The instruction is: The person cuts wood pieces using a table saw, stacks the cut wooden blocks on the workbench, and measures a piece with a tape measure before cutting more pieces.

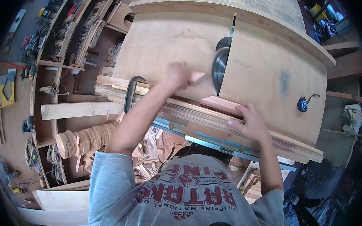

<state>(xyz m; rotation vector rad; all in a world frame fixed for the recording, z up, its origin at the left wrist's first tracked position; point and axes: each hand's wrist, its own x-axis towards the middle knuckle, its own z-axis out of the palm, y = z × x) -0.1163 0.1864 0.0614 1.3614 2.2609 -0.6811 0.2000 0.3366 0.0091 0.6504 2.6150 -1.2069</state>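
My left hand [176,76], a little blurred by motion, is closed on a small wood offcut [197,77] over the plywood saw table, left of the circular saw blade [220,67]. The blade stands up through a slot in the tabletop. My right hand [251,122] lies at the near edge, its fingers on the right end of a wood block [222,104] with an angled left end. My right thumb points left along the wooden edge strip [189,113]. The block rests against that strip, just in front of the blade slot.
A C-clamp [131,94] grips the strip at the left. A blue tape measure [303,104] lies on the right of the table. A wooden rail [237,9] crosses the back. Stacked round wood discs [86,139], offcuts [148,146] and tool shelves [51,63] are at the left.
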